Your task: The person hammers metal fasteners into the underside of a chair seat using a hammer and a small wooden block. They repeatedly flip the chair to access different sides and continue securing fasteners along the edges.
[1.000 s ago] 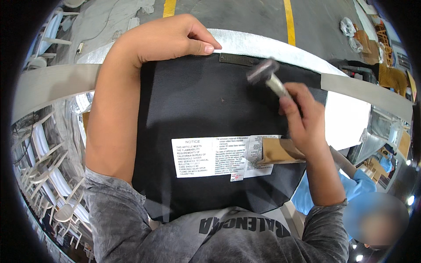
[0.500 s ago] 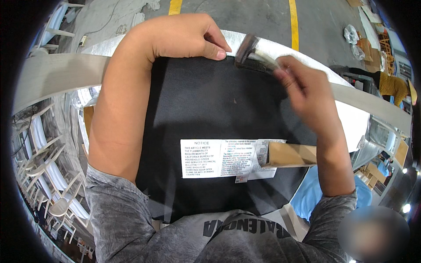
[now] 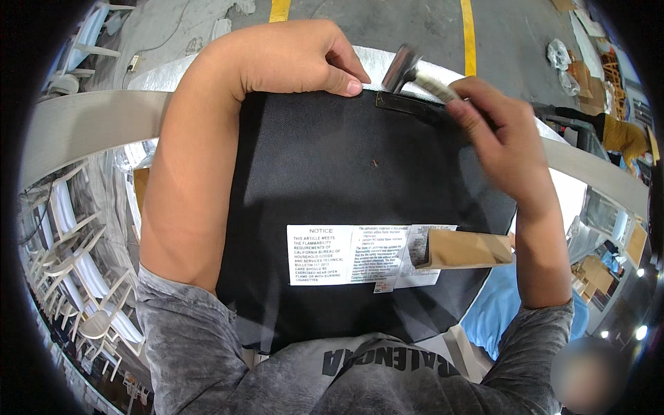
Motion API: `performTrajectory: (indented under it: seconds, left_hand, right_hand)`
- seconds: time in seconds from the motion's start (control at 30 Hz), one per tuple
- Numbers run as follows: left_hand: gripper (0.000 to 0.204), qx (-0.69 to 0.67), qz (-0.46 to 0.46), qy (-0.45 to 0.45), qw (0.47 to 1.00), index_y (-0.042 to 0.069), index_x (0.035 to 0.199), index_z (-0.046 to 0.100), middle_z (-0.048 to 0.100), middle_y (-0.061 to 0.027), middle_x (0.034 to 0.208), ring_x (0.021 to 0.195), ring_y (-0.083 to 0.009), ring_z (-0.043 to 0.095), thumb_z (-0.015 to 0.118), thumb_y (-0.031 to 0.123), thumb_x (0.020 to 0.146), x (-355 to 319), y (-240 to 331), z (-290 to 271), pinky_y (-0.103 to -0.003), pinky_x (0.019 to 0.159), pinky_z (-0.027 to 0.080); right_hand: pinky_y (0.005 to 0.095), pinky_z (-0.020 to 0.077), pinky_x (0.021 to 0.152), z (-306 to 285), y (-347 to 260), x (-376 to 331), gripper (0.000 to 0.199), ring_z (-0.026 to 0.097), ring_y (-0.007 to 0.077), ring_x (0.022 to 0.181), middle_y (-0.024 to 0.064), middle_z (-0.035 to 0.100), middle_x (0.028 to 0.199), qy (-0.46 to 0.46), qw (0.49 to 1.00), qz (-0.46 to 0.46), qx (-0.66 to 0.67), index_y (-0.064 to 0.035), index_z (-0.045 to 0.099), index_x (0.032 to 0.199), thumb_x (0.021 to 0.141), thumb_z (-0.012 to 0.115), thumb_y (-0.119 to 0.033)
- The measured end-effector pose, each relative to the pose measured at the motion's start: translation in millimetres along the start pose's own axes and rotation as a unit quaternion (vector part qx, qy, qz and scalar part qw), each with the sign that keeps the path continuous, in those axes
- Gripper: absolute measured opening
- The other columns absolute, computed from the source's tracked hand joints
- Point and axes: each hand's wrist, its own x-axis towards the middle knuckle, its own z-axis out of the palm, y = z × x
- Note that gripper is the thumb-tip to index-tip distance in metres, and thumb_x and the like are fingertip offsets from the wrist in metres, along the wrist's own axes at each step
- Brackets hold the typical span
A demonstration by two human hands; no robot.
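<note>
A black fabric-covered panel (image 3: 311, 166) lies before me, with white printed labels (image 3: 319, 259) on its near half. At its far edge my left hand (image 3: 297, 62) is closed in a pinch, thumb against the edge; what sits between the fingertips is hidden. My right hand (image 3: 501, 128) grips a hammer (image 3: 432, 81) by its pale handle. The hammer's dark head is raised just past the far edge, right of my left fingertips, and slightly blurred. Below the head, a narrow black strip (image 3: 408, 105) lies along that edge.
A tan cardboard-like piece (image 3: 470, 249) rests over the labels' right end. Pale curved rails (image 3: 97, 124) flank the panel, and white sheeting (image 3: 443, 69) lies beyond it. White chair frames (image 3: 104, 321) stand at left. A person in a mustard top (image 3: 622, 138) is at far right.
The hammer has lifted off the black strip and tilted back, uncovering it. My right hand has shifted to the right. My left hand keeps its place at the edge.
</note>
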Motion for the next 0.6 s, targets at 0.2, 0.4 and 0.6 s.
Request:
performTrajectory:
  seconds: [0.2, 0.4, 0.6]
  left_hand:
    - [0.041, 0.04, -0.066, 0.05, 0.996, 0.001, 0.109, 0.078, 0.077, -0.0156, 0.093, 0.083, -0.0239, 0.072, 0.071, 0.039, 0.094, 6, 11, 10, -0.034, 0.08, 0.055]
    - [0.042, 0.001, -0.074, 0.022, 0.997, 0.002, 0.103, 0.079, 0.076, -0.0106, 0.084, 0.075, -0.0199, 0.07, 0.072, 0.042, 0.093, 11, 15, 11, -0.031, 0.074, 0.055]
    - [0.041, 0.014, -0.036, 0.006, 0.999, 0.003, 0.106, 0.079, 0.076, -0.0099, 0.087, 0.076, -0.0181, 0.069, 0.071, 0.041, 0.094, 13, 7, 10, -0.031, 0.075, 0.055]
  right_hand:
    - [0.0253, 0.0426, 0.063, 3, 1, -9, 0.019, 0.052, 0.0089, 0.067, 0.0019, 0.058, 0.072, 0.101, 0.99, 0.005, 0.099, -0.0017, 0.066, 0.109, 0.102, 0.064, -0.019]
    - [0.0267, 0.046, 0.067, 19, 1, -48, 0.016, 0.057, 0.012, 0.071, 0.0058, 0.062, 0.08, 0.125, 0.978, 0.108, 0.128, -0.001, 0.066, 0.108, 0.1, 0.064, -0.015]
    - [0.0389, 0.0515, 0.069, 17, 1, -75, 0.026, 0.062, 0.0319, 0.074, 0.0121, 0.062, 0.083, 0.009, 0.992, -0.053, -0.11, -0.0037, 0.068, 0.103, 0.08, 0.078, -0.008]
